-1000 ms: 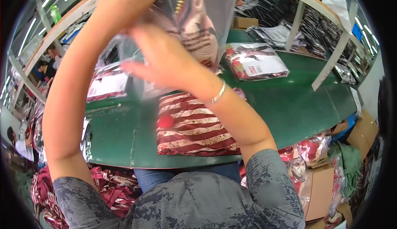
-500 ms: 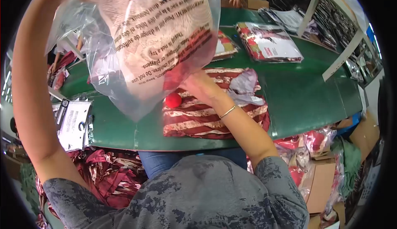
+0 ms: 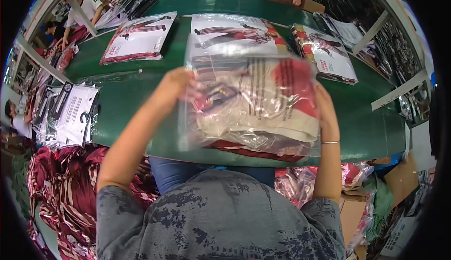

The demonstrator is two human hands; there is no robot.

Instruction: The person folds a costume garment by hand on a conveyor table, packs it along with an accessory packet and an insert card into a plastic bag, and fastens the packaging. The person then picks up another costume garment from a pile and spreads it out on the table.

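Note:
Between my hands is a clear printed plastic bag (image 3: 256,102) with cream and red folded fabric inside, held above the green table (image 3: 127,95). My left hand (image 3: 181,86) grips the bag's left edge, its fingers blurred. At the right edge my right hand (image 3: 326,105), with a bracelet at the wrist, is closed on the bag, its fingers partly hidden. Dark red fabric (image 3: 282,155) shows under the bag's lower edge. Just beyond lies a packed costume with a picture card (image 3: 225,30).
Packed costumes lie at the back left (image 3: 141,37) and right (image 3: 329,55). White cards in plastic (image 3: 70,114) sit at the table's left end. Striped fabric (image 3: 70,180) is heaped below left, a cardboard box (image 3: 352,217) below right. Other people stand across the table and at far left.
The bag has come down from upper left to the middle, turned level, and now covers most of the striped fabric. Both hands are now at its opposite sides; the view has shifted.

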